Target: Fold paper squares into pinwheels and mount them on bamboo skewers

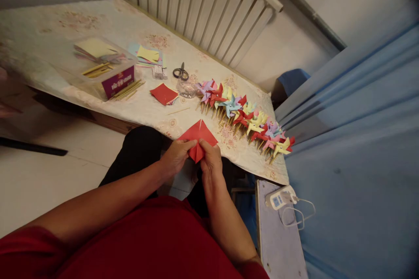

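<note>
Between my two hands is a red paper square (pixel 200 130) with slits cut from its corners, turned corner-up at the table's front edge. My left hand (pixel 178 153) pinches it on the left of the middle. On the other side my right hand (pixel 211 153) grips it, thumb on top. Both thumbs nearly meet near the centre; the fingers beneath are hidden. Just beyond lies a thin wooden stick (pixel 178 111). Past it rests a stack of cut squares with a red one (pixel 164 94) on top, beside a clear dish (pixel 187 89) of small pieces.
Finished paper pinwheels (pixel 244 117) on sticks lie in a long row at the right. Black scissors (pixel 180 72), a small box (pixel 159 73) and pastel sheets (pixel 148 54) sit farther back. A clear plastic box (pixel 94 83) holds sticks and paper; more sticks (pixel 129 90) lie beside it.
</note>
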Action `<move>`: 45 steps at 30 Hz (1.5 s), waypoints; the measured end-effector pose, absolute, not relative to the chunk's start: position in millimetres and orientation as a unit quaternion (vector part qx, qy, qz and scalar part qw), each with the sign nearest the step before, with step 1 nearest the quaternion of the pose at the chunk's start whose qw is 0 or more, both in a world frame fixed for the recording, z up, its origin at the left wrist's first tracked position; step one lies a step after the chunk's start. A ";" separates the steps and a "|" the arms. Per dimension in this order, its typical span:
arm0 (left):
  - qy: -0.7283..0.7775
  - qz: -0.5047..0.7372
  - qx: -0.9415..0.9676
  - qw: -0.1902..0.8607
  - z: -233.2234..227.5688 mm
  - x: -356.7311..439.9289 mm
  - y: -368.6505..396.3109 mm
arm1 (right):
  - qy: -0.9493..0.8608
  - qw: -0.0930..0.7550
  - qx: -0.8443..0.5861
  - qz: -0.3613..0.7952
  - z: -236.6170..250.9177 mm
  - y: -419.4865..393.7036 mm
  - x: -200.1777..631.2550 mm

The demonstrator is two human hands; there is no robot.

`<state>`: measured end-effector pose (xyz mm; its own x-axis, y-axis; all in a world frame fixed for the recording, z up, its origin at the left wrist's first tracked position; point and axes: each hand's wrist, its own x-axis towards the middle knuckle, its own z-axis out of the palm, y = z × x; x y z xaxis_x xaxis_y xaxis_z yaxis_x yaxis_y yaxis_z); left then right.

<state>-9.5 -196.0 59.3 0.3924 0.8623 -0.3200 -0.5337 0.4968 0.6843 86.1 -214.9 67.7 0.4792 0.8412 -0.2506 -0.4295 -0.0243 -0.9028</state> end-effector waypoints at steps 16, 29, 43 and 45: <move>0.339 0.466 0.237 0.782 64.2 -16.6 -184.9 | -0.351 0.614 -0.686 0.170 47.3 -263.7 112.4; 0.314 0.449 0.253 0.798 57.0 -18.6 -186.1 | -0.595 0.519 -0.600 0.130 39.2 -268.0 104.5; 0.341 0.428 0.299 0.782 64.6 -17.9 -190.7 | -0.464 0.558 -0.650 0.225 55.1 -258.1 90.9; 0.352 0.428 0.301 0.776 65.8 -17.7 -191.2 | -0.437 0.560 -0.660 0.243 56.4 -254.5 88.2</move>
<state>-17.7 -191.2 65.8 0.3859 0.8762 -0.2889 -0.4520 0.4525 0.7687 88.2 -254.5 56.4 0.4994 0.8500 0.1680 0.3045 0.0093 -0.9525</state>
